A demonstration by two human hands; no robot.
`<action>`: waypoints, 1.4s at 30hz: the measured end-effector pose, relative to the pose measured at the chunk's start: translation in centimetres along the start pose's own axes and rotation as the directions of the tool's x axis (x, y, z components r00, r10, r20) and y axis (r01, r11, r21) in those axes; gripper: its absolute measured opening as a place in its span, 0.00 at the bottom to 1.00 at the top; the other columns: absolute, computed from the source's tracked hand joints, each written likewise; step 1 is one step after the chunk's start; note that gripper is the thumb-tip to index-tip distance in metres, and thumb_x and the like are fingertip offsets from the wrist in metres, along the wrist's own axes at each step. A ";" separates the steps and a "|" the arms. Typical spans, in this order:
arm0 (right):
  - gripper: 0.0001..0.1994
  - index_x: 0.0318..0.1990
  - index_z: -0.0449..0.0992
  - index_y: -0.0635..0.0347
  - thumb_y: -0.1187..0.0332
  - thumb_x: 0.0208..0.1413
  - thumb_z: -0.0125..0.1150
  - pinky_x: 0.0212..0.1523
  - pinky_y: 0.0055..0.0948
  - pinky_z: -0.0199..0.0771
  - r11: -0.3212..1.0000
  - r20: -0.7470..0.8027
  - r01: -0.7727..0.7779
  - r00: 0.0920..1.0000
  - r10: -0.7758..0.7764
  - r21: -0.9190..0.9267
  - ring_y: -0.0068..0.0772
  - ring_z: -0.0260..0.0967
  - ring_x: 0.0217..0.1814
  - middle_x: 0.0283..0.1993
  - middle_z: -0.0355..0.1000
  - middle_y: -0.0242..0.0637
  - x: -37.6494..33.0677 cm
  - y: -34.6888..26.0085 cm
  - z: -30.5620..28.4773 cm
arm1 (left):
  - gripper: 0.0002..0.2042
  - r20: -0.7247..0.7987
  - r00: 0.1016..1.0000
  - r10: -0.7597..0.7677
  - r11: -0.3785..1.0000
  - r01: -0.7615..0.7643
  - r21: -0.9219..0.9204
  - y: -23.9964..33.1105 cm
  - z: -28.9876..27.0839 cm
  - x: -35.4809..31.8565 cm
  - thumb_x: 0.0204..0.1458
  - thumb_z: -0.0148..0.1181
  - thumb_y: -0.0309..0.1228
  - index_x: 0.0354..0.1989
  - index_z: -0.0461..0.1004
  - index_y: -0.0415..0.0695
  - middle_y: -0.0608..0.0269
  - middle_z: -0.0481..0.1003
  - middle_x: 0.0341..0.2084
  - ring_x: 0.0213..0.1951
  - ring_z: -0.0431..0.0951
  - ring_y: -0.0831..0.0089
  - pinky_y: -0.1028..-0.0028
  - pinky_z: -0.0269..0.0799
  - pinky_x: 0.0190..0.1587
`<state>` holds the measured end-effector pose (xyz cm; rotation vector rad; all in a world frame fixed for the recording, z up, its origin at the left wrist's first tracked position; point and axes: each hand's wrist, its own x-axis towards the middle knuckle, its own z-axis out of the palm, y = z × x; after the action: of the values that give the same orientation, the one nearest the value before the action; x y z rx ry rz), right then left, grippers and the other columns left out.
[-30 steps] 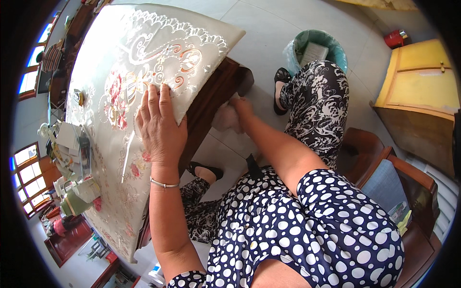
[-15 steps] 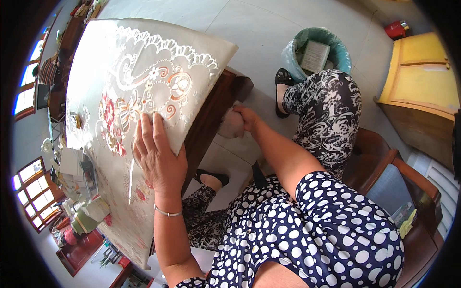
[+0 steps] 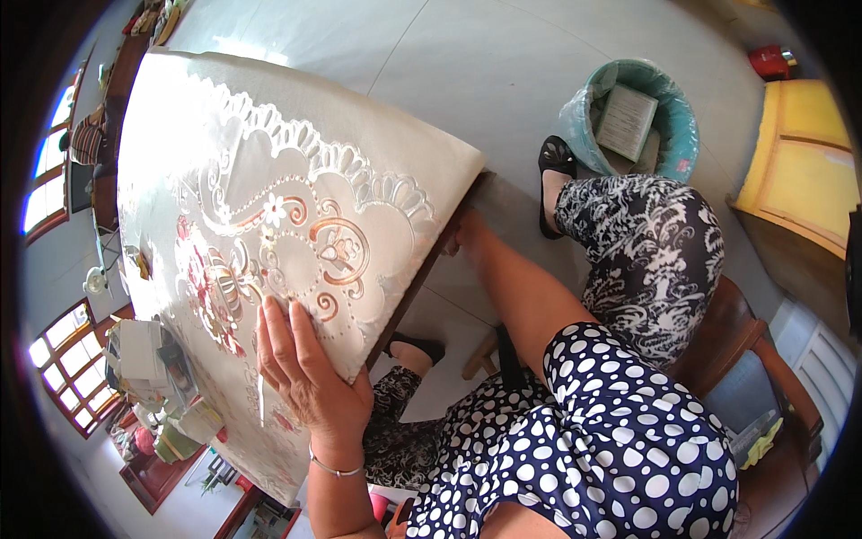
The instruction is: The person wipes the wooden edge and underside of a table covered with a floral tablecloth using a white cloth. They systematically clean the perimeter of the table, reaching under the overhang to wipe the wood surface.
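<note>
A cream tablecloth (image 3: 395, 144) with embroidered scallops, scrolls and red flowers covers the table on the left. My left hand (image 3: 310, 368) lies flat on it near the table's edge, fingers stretched out and holding nothing; a bracelet circles that wrist. My right arm reaches forward to the dark wooden side of the table (image 3: 422, 278), below the overhanging cloth corner. There my right hand (image 3: 455, 235) is in shadow, its fingers mostly hidden behind the edge. The pale cloth it gripped half a second ago does not show now.
A lined teal waste bin (image 3: 675, 148) with a box (image 3: 627, 121) inside stands on the tiled floor beyond my foot. To the right are a yellow-topped cabinet (image 3: 804, 153) and a wooden chair (image 3: 781, 359). Papers and boxes (image 3: 144, 359) crowd the table's left end.
My right hand has moved in against the table's side, and the pale cloth in it has gone out of sight. My left hand stays flat on the tablecloth. The view has shifted slightly.
</note>
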<state>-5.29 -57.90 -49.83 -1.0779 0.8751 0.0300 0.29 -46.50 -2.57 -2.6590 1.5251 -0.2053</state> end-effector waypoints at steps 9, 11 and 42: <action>0.17 0.25 0.73 0.61 0.61 0.61 0.45 0.20 0.37 0.60 0.746 -0.223 -0.146 0.901 0.371 0.650 0.41 0.62 0.18 0.18 0.69 0.44 -3.3 -3.4 -0.2 | 0.37 0.007 1.000 0.012 1.000 -0.012 -0.016 0.1 -0.1 0.2 0.49 0.59 0.37 0.69 0.56 0.37 0.38 0.57 0.68 0.67 0.57 0.41 0.49 0.51 0.67; 0.17 0.27 0.75 0.62 0.61 0.61 0.45 0.23 0.37 0.64 0.712 -0.279 -0.227 0.808 0.519 0.665 0.42 0.66 0.23 0.24 0.72 0.45 -2.2 -3.6 0.3 | 0.38 0.005 1.000 0.000 1.000 0.000 -0.017 -0.1 0.0 0.0 0.47 0.60 0.35 0.68 0.57 0.37 0.38 0.57 0.68 0.67 0.57 0.41 0.49 0.51 0.67; 0.24 0.36 0.80 0.65 0.47 0.54 0.61 0.44 0.45 0.74 0.878 -0.288 0.337 0.852 -0.438 -0.339 0.53 0.75 0.41 0.34 0.77 0.52 -11.0 -26.7 -4.8 | 0.38 -0.056 0.997 -0.059 0.998 0.060 0.029 -0.9 1.9 -0.1 0.48 0.66 0.27 0.69 0.57 0.43 0.49 0.59 0.68 0.69 0.58 0.51 0.54 0.52 0.69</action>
<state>-4.36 -71.00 -23.68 -1.5449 0.9767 -0.4118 1.31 -46.01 -4.32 -2.6988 1.4467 -0.3050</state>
